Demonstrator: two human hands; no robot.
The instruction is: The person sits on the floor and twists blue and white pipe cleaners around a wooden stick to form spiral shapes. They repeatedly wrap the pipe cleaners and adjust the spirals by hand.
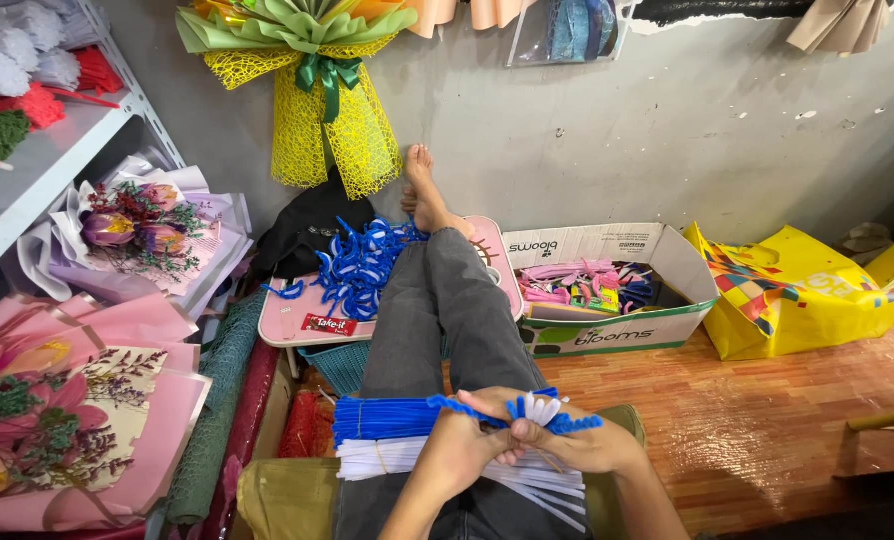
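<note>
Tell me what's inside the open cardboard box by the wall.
The cardboard box holds a jumble of pink pipe cleaners, some dark blue ones and small bright packets. Whatever lies beneath that top layer, and the box floor, is covered.

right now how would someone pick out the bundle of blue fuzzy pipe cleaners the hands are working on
Start at the grey-trousered legs stretched toward the wall, then come down to the lap where the left hand and right hand meet. The bundle of blue fuzzy pipe cleaners lies straight just left of them, directly above a white bundle, unlike the curled blue pieces on the pink tray.
</note>
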